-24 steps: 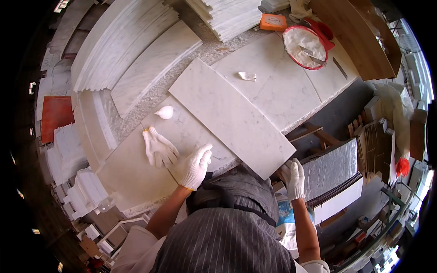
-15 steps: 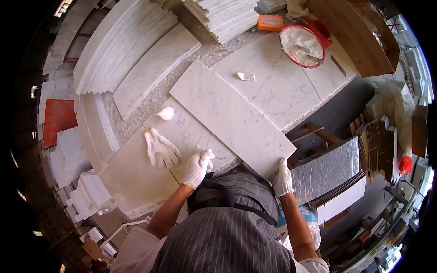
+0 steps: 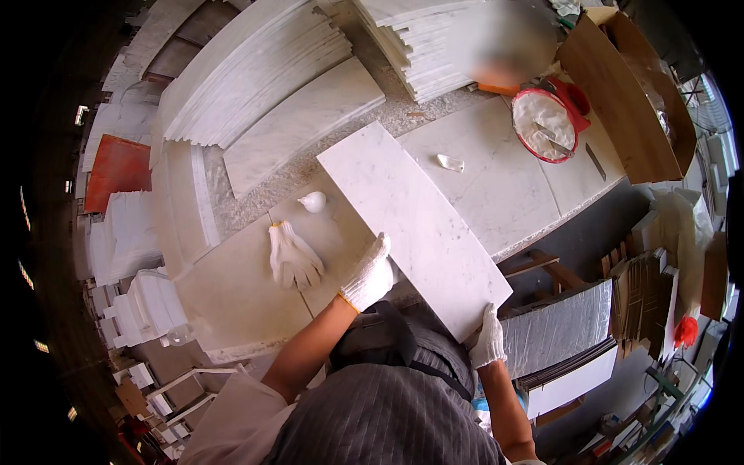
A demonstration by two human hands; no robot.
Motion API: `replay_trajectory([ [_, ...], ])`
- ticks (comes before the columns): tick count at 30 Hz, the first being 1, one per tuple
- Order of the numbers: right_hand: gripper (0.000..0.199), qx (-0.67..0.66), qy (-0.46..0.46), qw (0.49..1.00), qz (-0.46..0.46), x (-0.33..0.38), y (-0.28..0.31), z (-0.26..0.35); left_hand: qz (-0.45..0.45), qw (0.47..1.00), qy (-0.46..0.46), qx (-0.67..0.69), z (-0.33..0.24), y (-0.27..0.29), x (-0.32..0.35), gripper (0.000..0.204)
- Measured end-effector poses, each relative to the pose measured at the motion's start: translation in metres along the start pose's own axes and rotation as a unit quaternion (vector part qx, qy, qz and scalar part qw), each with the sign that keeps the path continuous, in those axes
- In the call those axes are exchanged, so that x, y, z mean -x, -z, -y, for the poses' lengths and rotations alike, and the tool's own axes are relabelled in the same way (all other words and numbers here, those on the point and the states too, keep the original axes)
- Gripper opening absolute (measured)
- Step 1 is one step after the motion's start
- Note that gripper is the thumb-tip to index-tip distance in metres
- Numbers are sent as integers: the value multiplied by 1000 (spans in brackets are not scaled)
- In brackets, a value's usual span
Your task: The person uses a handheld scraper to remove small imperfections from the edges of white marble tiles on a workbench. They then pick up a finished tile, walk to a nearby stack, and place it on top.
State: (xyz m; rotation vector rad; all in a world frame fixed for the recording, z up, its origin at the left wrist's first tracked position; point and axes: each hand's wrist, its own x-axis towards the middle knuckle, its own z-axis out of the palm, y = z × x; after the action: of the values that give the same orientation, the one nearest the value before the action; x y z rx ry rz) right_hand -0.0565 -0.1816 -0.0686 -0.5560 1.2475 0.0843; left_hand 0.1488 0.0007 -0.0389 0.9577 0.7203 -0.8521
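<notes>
— Across the centre of the frame, which way did your stone slab point?

— Its long axis slanted from left of centre, high up, down toward the lower right. The lower end stuck out past the edge of the pale work surface, near your striped apron.

— And your hands?

— Your gloved left hand lay at the slab's left long edge, fingers together and pointing up the frame. Your gloved right hand met its lower end, fingers also close together. Whether either was clamped on the stone, I couldn't tell.

— What was hard to make out?

— The slab's underside was hidden, along with anything beneath it. At the upper right, a blur covered part of a slab stack and most of an orange box.

— How did the slab look?

— Flat, rectangular and whitish, with scattered grey flecks and straight edges.
</notes>
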Motion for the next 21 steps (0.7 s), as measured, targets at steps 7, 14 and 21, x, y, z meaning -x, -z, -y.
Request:
replay_trajectory([
  [7,56,-9,34,996,77,4,1,22,16,993,-114,-4,10,-34,-8,19],
  [14,50,42,51,972,224,27,0,60,38,983,-179,10,7,-45,8,15],
  [21,64,589,355,648,327,14,-14,133,50,972,-189,128,-26,-40,82,22],
])
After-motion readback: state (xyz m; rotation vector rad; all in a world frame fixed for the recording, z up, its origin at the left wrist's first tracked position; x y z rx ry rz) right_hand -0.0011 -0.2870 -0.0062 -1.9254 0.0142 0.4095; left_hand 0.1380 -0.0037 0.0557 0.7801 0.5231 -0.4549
